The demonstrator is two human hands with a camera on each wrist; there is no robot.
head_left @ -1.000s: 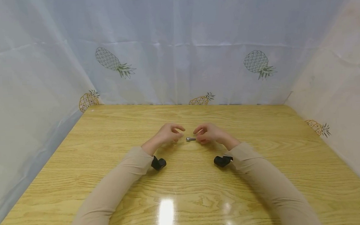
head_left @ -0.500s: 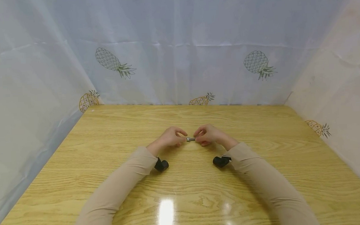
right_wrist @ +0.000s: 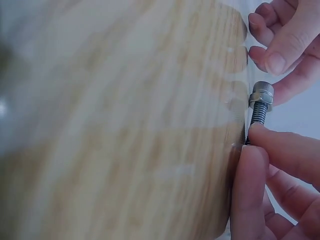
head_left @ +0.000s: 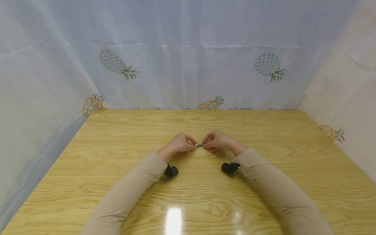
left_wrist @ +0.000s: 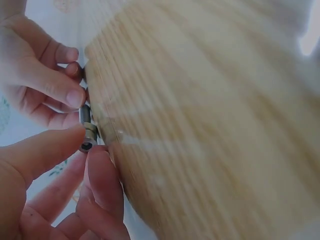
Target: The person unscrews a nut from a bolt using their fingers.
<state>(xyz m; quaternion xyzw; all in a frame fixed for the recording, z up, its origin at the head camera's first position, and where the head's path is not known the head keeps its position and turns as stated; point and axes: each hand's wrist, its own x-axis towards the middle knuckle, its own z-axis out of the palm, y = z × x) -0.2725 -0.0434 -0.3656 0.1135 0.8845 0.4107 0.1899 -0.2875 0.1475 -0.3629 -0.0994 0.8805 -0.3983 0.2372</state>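
A silver socket-head bolt (right_wrist: pixel 259 116) with knurled head and dark thread lies level between the two hands at mid-table. A nut (right_wrist: pixel 260 101) sits on it close under the head. My right hand (head_left: pixel 219 139) pinches the thread's end between thumb and index finger; that tip is hidden. My left hand (head_left: pixel 178 143) is at the head end, its thumb (left_wrist: pixel 60 142) and index finger (left_wrist: pixel 104 175) on either side of the head in the left wrist view. Seen from the right wrist, a narrow gap shows between left thumb and head.
The bolt is close over a glossy wood-grain table (head_left: pixel 201 187). Black wrist-camera mounts (head_left: pixel 230 167) hang below both sleeves. White curtains (head_left: pixel 184 43) printed with pineapples stand behind the table and at both sides.
My left hand has moved right, bringing its fingertips from a gap away up to the bolt's head. The right hand keeps the thread end with hardly any movement.
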